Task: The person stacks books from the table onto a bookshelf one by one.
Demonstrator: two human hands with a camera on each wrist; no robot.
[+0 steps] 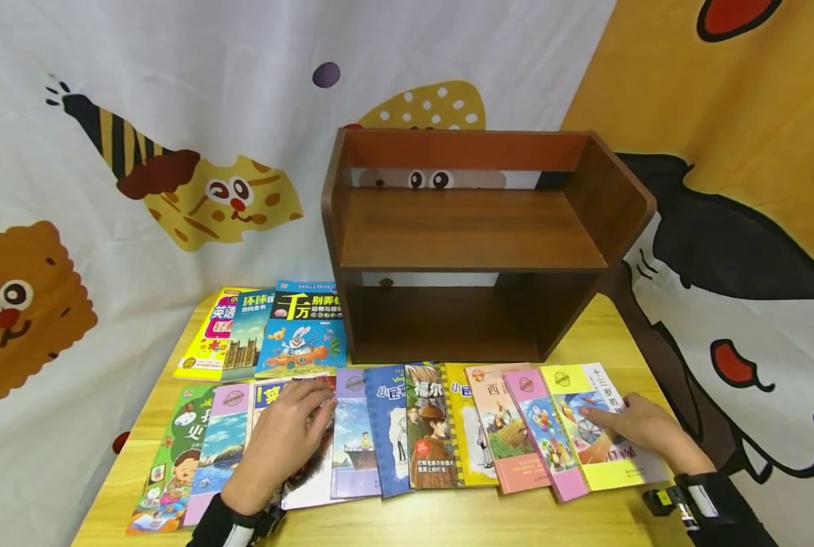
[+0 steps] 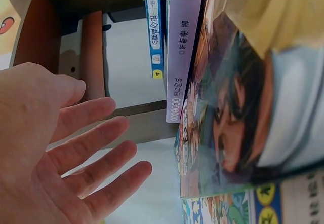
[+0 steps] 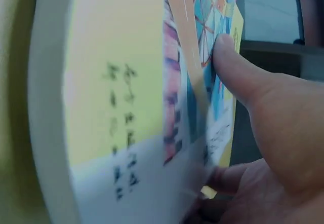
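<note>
On the yellow wooden table (image 1: 468, 524), near its right side, the yellow and white book (image 1: 594, 452) is lying at the end of the front row, and I am pinching its outer edge with the right hand (image 1: 642, 431). I am putting the thumb on top of the cover, near a picture of a wheel, while other fingers are curling underneath.

Far over to the left, I am holding the left hand (image 1: 284, 437) above the white book (image 1: 314, 488), covering much of it. Those fingers are spreading loosely apart and gripping nothing; I am not able to tell whether they are touching the cover.

Beside the yellow and white book, a pink book (image 1: 538, 422) is leaning over, with an orange book (image 1: 512, 441) coming next. Then a yellow doodle book (image 1: 474, 448), a brown book (image 1: 430, 452), a blue book (image 1: 386, 425) and a purple ship book (image 1: 354, 433) are lying in line. Past the left hand, a sea book (image 1: 219, 456) and a green book (image 1: 168, 463) are finishing the row.

Behind the row, a brown wooden shelf (image 1: 475, 228) is standing up. Left of it, a bright yellow book (image 1: 202, 353), a castle book (image 1: 246, 342) and a rabbit book (image 1: 302, 349) are lying close together.
</note>
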